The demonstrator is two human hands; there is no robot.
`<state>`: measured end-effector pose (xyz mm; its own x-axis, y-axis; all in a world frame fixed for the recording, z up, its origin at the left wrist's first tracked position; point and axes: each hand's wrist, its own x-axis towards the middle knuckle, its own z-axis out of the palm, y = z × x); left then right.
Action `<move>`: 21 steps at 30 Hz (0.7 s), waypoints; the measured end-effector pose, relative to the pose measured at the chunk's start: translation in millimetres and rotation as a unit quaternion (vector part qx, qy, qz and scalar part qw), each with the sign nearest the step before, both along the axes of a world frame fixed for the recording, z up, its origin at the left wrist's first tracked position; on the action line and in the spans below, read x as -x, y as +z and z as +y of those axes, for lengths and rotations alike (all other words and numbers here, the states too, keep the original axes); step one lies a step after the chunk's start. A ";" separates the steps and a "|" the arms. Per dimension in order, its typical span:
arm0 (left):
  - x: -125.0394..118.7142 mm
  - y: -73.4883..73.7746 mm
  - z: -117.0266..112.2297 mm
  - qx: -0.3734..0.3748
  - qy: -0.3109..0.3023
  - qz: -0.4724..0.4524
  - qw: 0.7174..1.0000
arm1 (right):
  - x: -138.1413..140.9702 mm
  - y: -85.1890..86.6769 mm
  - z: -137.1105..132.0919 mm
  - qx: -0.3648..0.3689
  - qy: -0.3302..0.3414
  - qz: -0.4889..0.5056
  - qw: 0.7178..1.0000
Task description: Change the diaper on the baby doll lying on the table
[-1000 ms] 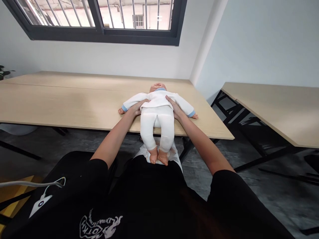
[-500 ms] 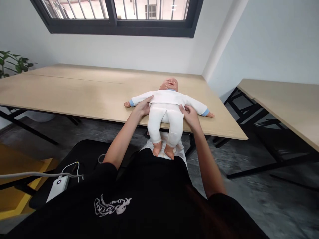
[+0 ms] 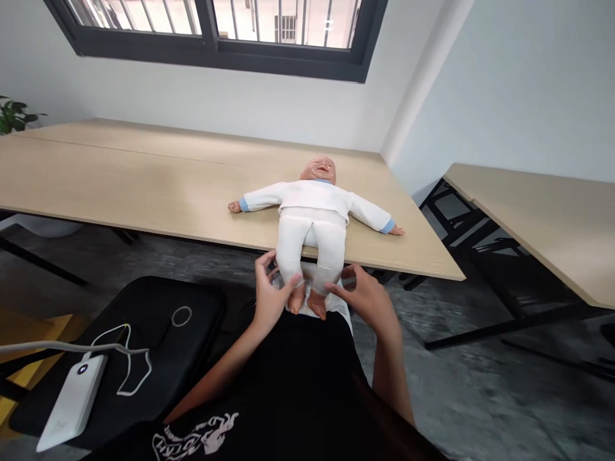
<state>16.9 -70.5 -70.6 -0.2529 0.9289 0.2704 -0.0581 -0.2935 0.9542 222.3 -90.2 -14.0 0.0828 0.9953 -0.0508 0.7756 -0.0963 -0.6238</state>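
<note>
A baby doll [image 3: 319, 170] lies on its back on the table, arms spread and lower legs hanging over the front edge. It wears a white top [image 3: 314, 195] with blue cuffs and white trousers [image 3: 291, 240] reaching down to its ankles. My left hand [image 3: 270, 296] is open beside the leg on the left, its thumb against the trousers near the cuff. By the other leg, my right hand [image 3: 369, 298] is also open, with its thumb at that cuff and fingers curved outside the leg. The doll's feet [image 3: 317, 305] are bare.
The wooden table [image 3: 182, 192] runs along the wall beneath a window [image 3: 288, 25]. A black chair [image 3: 192, 346] at left carries a white power bank [image 3: 72, 400], a cable and a bracelet [image 3: 181, 316]. Another table [image 3: 542, 218] stands at right.
Both my hands have moved from the trousers' waist down to the lower legs near the cuffs. The view has shifted slightly. The doll stays in the same pose on the table.
</note>
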 end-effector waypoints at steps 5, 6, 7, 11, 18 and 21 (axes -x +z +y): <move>-2.1 -20.8 5.4 0.074 -0.035 -0.001 0.997 | 21.7 -2.8 7.1 0.035 -0.028 -0.029 0.999; 1.5 -22.4 9.4 0.086 -0.041 0.005 0.995 | 21.2 -2.2 7.1 0.038 -0.024 -0.031 0.998; 5.9 -23.4 13.3 0.092 -0.043 0.016 0.995 | 19.0 -1.7 7.0 0.039 -0.024 -0.036 0.998; 25.4 -23.5 24.7 0.094 -0.057 0.032 0.993 | -1.8 -1.5 6.7 0.002 -0.022 -0.055 0.998; 43.7 -35.5 35.8 0.194 -0.099 -0.137 0.966 | -42.6 -32.0 23.6 0.043 0.112 0.189 0.975; 40.8 -48.6 35.9 0.227 -0.107 -0.102 0.963 | -44.5 -62.2 39.7 0.060 0.113 0.259 0.957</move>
